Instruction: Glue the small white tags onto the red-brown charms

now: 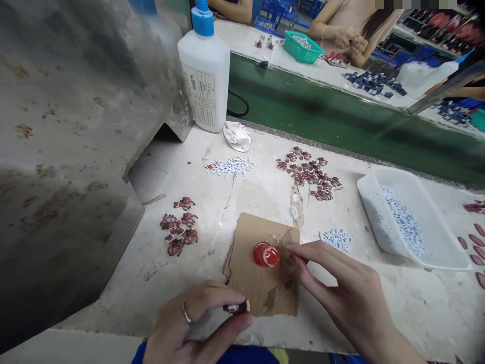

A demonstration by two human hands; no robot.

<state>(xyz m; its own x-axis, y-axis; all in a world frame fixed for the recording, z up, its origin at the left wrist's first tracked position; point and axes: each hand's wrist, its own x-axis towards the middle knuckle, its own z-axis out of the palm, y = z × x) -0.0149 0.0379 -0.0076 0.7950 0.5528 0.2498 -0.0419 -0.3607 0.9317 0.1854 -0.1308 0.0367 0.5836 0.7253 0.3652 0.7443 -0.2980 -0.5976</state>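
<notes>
Between thumb and forefinger, my left hand (200,323) pinches a small dark brown figurine (237,306) with white and tan spots, just off the near left edge of a cardboard piece (246,288). My right hand (341,288) is closed in a pinch over the cardboard's right side; whatever its fingertips hold is too small to make out. Left of those fingertips, a small red cup (261,254) with shiny liquid stands on the cardboard. Tiny pale blue-white pieces (335,239) lie in a pile beyond my right hand.
Brown figurines lie in a left group (180,230) and a back group (308,172). A glue bottle (204,76) stands behind more pale pieces (233,166). A plastic tub (417,222) sits right, a metal housing (76,151) left. Across a green divider (303,101), a person's hands (350,43) work.
</notes>
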